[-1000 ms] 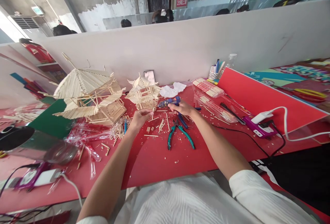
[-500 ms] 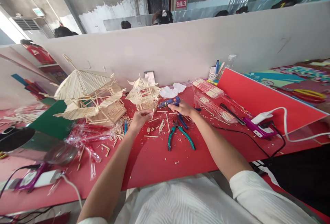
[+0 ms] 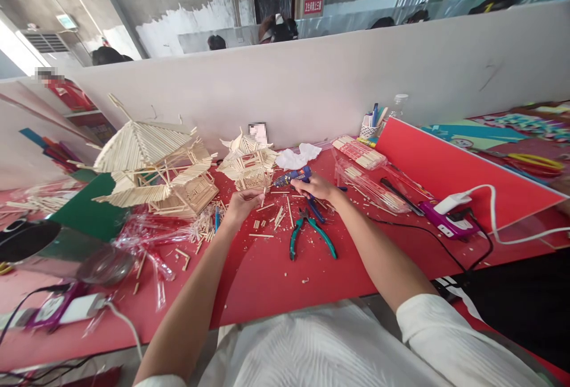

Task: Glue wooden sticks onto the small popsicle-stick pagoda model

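Right hand (image 3: 315,187) grips glue gun (image 3: 291,177); left hand (image 3: 240,203) fingers pinch stick at small stick model (image 3: 247,166).

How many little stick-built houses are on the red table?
2: a big stick house at the left, and a small stick house by the wall, just ahead of the left hand.

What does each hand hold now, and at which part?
The right hand grips the blue glue gun by its handle. The left hand pinches a small wooden stick near one end.

Red table (image 3: 267,280); teal-handled pliers (image 3: 312,234); blue glue gun (image 3: 291,177); pale wooden model (image 3: 249,164).
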`<state>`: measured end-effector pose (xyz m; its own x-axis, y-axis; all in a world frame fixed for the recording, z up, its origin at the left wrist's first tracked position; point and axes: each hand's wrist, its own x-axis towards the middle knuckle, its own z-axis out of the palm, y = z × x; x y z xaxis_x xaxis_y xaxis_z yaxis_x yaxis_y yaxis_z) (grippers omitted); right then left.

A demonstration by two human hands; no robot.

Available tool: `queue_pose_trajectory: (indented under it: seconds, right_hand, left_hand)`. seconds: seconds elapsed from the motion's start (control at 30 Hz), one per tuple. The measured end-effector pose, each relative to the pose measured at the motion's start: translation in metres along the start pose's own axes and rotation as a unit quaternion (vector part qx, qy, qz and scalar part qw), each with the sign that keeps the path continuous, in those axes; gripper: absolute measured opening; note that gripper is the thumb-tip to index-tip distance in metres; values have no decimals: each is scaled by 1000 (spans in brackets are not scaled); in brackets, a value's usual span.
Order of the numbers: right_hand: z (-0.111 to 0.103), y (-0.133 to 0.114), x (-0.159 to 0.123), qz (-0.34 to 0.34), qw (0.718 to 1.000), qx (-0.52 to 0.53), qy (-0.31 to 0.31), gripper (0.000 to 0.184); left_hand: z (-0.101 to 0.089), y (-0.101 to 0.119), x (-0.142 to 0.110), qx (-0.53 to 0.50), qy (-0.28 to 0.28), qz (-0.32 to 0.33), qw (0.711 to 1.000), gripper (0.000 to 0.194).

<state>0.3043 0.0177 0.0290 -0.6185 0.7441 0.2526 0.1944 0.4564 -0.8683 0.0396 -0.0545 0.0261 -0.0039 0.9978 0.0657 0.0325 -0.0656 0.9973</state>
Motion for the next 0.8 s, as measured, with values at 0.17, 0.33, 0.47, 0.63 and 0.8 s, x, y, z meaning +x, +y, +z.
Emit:
queue_pose_trajectory:
  seconds: [0.17,0.33,0.47,0.63,0.8]
  right_hand:
    - [1,-1,-1,0,999,25,-35,50]
    - [1,0,2,16,999,18,24,50]
    - [1,-1,2,26,1000,0,-3,49]
    - [7,-8,2,30,999,10,-25,48]
    - [7,-4,2,14,999,25,-40,49]
  left_hand:
    - [0,0,-1,-4,-3,-1,1000,45]
    - [-2,0,0,24,-13,11,1000,43]
    - [-4,7,0,64,-11,39,997,41]
    - [-6,15,-2,83,-23,42,995,41]
    - [-7,14,-2,90,-29,34,995,41]
